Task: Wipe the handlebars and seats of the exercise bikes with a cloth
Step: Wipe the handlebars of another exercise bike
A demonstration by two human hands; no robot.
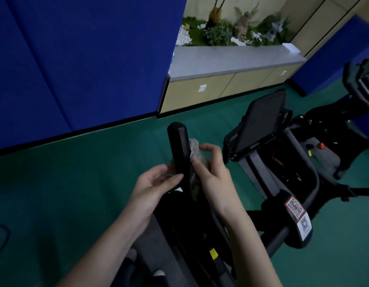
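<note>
Cloth (197, 154), grey nubby, bunched round black cylindrical handlebar (179, 146), frame centre; my right hand (212, 175) grips it, left hand (154, 183) pinches other end.

A green floor (76, 204) runs under everything. Blue padded wall panels (76, 59) fill the left side, with another blue panel (334, 65) at the far right. Between them stands a low cabinet (221, 85) with pale wooden doors and a grey top. Behind it lies a display of artificial plants (231, 32), white pebbles and small rocks. A dark cable (3, 237) loops at the left edge.
</note>
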